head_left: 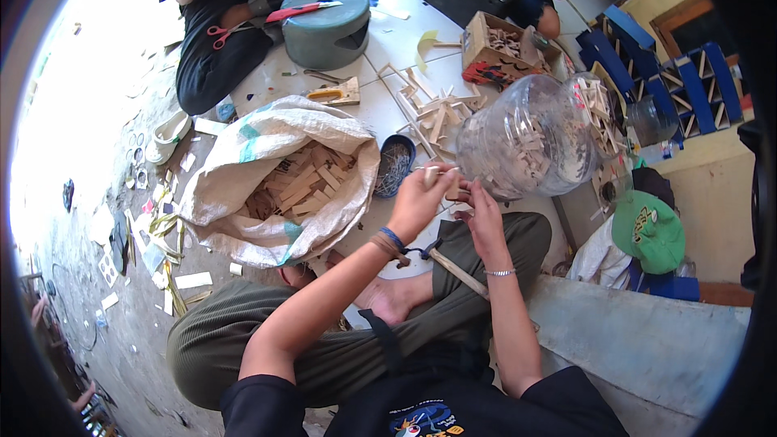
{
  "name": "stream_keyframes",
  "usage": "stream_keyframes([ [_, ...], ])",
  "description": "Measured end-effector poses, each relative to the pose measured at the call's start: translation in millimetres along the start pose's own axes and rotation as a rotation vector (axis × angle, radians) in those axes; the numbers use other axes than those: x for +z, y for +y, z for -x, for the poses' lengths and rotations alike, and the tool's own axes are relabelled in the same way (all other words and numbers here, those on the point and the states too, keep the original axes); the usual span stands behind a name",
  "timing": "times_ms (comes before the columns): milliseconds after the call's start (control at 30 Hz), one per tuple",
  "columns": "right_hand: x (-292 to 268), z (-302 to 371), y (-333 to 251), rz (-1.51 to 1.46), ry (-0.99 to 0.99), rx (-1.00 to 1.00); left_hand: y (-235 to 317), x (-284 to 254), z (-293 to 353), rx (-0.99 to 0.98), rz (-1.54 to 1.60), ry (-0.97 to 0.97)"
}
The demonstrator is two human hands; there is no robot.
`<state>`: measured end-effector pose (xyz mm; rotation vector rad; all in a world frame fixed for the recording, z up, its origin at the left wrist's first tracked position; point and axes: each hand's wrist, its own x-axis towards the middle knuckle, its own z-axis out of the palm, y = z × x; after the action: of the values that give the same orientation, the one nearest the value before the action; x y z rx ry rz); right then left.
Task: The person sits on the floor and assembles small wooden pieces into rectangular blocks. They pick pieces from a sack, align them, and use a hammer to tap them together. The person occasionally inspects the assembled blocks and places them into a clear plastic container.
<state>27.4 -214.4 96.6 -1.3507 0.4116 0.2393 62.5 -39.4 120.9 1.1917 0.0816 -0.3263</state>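
My left hand [421,202], with bands on its wrist, pinches a small pale wood piece [435,170] in front of me. Close beside it, my right hand [484,217], with a silver bracelet at the wrist, has its fingers curled together at the same spot. What its fingertips grip is too small to make out. Below the hands, a wooden stick [458,272] with a dark end lies across my leg. Just beyond my left hand stands a blue bowl [382,191] of thin metal pieces that look like nails. An open white sack [212,209] full of wood pieces is to the left.
A large clear plastic jug [486,142] holding wood bits lies to the right. Behind it are small wooden frames [437,117] and a cardboard box [477,44]. A green stool [324,40] bears a red-handled knife. Two people sit opposite. A green cap [647,226] lies right.
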Motion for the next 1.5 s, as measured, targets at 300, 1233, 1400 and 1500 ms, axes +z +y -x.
stream_keyframes([
  [300,12,13,23,0.088,-0.012,-0.029,-46,-42,3,-0.548,0.401,-0.14],
  [1233,-2,70,-17,-0.213,0.101,-0.1,69,33,45,-0.049,0.152,-0.624],
  [1400,5,89,-44,-0.231,0.072,-0.249,83,36,53,0.033,0.111,-0.648],
  [1500,10,104,-60,-0.239,0.086,-0.377,97,36,57,0.122,0.058,-0.703],
])
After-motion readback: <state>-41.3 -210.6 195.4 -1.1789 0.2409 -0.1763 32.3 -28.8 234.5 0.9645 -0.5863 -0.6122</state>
